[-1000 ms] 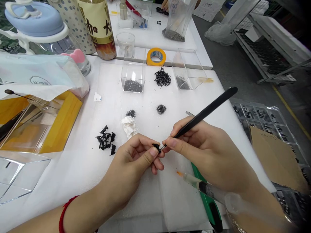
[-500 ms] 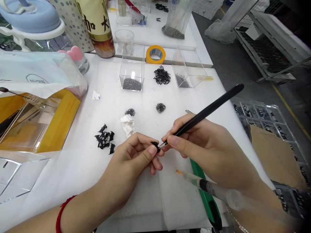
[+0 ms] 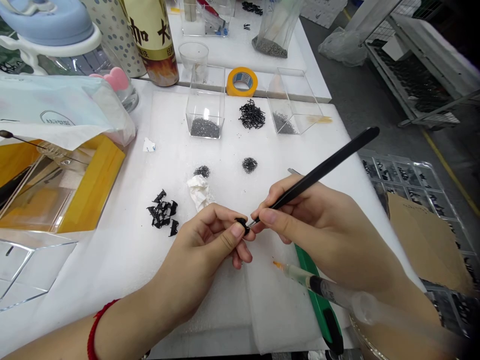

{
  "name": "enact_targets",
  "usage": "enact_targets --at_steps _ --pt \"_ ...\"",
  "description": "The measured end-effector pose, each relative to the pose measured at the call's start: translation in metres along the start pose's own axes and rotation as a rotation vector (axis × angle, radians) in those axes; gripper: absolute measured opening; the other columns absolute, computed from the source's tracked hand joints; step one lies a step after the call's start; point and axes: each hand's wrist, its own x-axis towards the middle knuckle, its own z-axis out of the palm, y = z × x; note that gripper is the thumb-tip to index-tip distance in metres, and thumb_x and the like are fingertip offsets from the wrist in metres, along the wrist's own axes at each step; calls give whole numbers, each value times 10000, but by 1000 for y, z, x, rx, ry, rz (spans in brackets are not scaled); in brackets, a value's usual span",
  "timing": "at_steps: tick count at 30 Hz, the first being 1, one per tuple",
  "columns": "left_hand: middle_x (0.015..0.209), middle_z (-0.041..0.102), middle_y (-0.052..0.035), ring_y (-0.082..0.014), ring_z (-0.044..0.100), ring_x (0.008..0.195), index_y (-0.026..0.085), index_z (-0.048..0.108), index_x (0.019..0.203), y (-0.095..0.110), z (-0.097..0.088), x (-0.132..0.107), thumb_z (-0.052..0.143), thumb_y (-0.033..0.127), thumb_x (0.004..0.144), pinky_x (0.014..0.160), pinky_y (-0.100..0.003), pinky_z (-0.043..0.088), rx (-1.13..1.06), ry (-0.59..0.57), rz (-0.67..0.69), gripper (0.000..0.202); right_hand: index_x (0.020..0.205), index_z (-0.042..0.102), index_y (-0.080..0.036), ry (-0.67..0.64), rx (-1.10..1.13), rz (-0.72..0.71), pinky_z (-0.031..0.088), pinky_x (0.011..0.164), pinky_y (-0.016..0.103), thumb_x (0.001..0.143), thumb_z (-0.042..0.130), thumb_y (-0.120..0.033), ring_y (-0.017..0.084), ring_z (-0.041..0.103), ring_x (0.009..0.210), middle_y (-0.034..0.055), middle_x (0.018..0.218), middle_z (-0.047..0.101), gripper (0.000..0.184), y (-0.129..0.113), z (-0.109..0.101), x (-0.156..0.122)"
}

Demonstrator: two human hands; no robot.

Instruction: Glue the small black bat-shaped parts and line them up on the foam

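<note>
My left hand (image 3: pixel 204 250) pinches a small black piece (image 3: pixel 243 226) between thumb and fingers, my right hand (image 3: pixel 318 230) pinches black tweezers (image 3: pixel 322 170) with their tip at it, and a heap of black pieces (image 3: pixel 162 214) lies to my left on the white foam sheet (image 3: pixel 225 150), seemingly the part left to do.

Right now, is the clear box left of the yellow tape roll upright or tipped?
Upright: the clear square plastic box sits flat on its base, dark granules lying level across its bottom.

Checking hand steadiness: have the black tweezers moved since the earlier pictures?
Yes, the black tweezers moved: their upper end swung right, away from the yellow tape roll.
</note>
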Motion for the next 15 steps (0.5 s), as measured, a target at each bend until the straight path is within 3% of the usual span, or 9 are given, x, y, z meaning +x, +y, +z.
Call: enact_targets --at_steps 9,11,15 --pt "737 659 15 -48 570 592 154 596 808 -3 -1 1 603 168 868 548 -159 441 -25 -13 2 62 775 566 -168 -12 -20 -59 560 579 167 797 659 -153 113 681 627 -33 640 646 96 3 2 1" --pt "734 667 11 -46 568 585 151 595 813 -3 0 1 607 175 866 554 -158 440 -22 -13 -8 60 754 574 -170 61 -34 -85 546 550 155 770 683 -143 104 671 607 -37 634 638 113 2 1 1" --pt "736 683 -2 -46 570 578 140 599 837 -3 -1 1 609 182 863 567 -158 443 3 -11 -33 50 783 598 -198 333 1 -229 529 545 218 757 701 -182 122 649 597 -29 683 646 108 -3 -16 -4"
